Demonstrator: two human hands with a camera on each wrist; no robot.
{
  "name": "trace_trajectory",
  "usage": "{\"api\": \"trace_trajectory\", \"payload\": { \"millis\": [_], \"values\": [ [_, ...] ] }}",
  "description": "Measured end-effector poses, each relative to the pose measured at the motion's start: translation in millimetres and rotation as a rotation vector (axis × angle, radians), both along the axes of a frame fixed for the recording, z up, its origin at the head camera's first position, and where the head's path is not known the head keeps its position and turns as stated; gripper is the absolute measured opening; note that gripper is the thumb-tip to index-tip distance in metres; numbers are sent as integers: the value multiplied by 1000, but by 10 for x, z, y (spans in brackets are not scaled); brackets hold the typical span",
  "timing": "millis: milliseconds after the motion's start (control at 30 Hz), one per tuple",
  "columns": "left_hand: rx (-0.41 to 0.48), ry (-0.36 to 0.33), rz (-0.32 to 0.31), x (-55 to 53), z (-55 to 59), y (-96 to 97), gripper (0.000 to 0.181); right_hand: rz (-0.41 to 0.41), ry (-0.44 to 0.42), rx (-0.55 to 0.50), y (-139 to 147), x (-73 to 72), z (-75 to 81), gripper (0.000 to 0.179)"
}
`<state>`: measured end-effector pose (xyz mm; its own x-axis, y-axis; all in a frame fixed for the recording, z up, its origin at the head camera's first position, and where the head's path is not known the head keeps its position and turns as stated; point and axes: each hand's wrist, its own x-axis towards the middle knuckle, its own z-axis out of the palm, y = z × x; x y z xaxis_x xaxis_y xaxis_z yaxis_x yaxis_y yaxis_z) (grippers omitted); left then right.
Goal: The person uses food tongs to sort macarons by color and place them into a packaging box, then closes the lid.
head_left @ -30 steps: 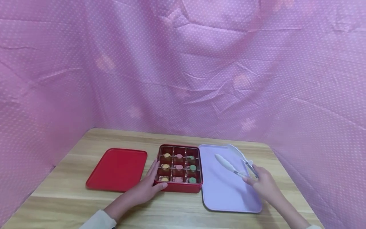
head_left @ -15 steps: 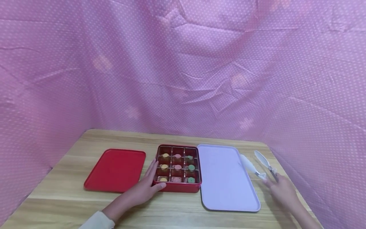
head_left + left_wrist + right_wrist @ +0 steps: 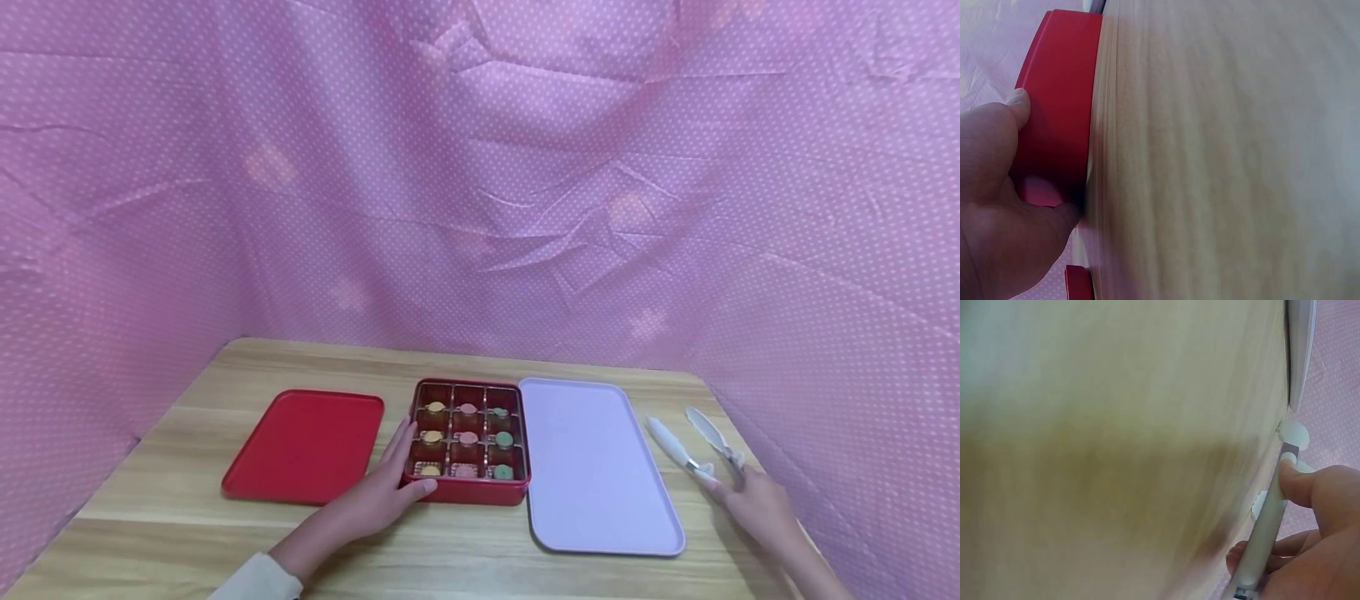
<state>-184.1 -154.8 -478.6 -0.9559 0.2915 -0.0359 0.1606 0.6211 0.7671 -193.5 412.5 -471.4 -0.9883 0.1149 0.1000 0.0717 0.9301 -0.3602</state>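
Note:
In the head view, a red box [image 3: 467, 490] stands mid-table with a divided insert. Its compartments hold small yellow, pink and green round sweets. My left hand [image 3: 382, 493] rests against the box's near left corner, with straight fingers along the left side and the thumb at the front wall [image 3: 1060, 100]. At the table's right side my right hand [image 3: 761, 504] grips a pair of tongs [image 3: 671, 442] by the handles. Their white-tipped arms are spread, with nothing between them. In the right wrist view the thumb lies on a tongs handle [image 3: 1266, 531].
A pale lilac tray [image 3: 600, 467] lies against the box's right side. To the left is a flat red lid [image 3: 311, 446]. Wooden table [image 3: 450, 558] shows in front, and pink dotted cloth [image 3: 480, 208] hangs around the back and sides.
The tongs have moved right with my right hand, from over the lilac tray to beyond its right edge, near the table's edge. My left hand stays at the box.

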Motion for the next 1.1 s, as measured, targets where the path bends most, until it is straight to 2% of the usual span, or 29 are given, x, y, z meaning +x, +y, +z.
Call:
{"api": "trace_trajectory", "payload": {
  "millis": [200,400,500,633,833,933,1033,1100],
  "values": [
    [-5,3,0,5,7,8,100,13,-33,60,6,12,29,80],
    [-6,1,3,11,11,14,100,21,-8,91,1,27,20,81],
    [-7,-4,7,24,21,13,101,7,0,92,-20,41,15,77],
    [-14,-6,10,61,91,-1,101,-10,69,94,-137,89,72,63],
    [5,21,47,74,328,-163,91,-1,225,-1,-721,215,293,55],
    [-24,107,97,9,398,-334,82,47,262,-77,-1121,286,371,46],
    [-54,197,174,-90,429,-536,67,111,283,-148,-1556,366,397,35],
    [-71,234,222,-154,443,-674,58,161,281,-207,-1845,426,403,28]
  ]
}}
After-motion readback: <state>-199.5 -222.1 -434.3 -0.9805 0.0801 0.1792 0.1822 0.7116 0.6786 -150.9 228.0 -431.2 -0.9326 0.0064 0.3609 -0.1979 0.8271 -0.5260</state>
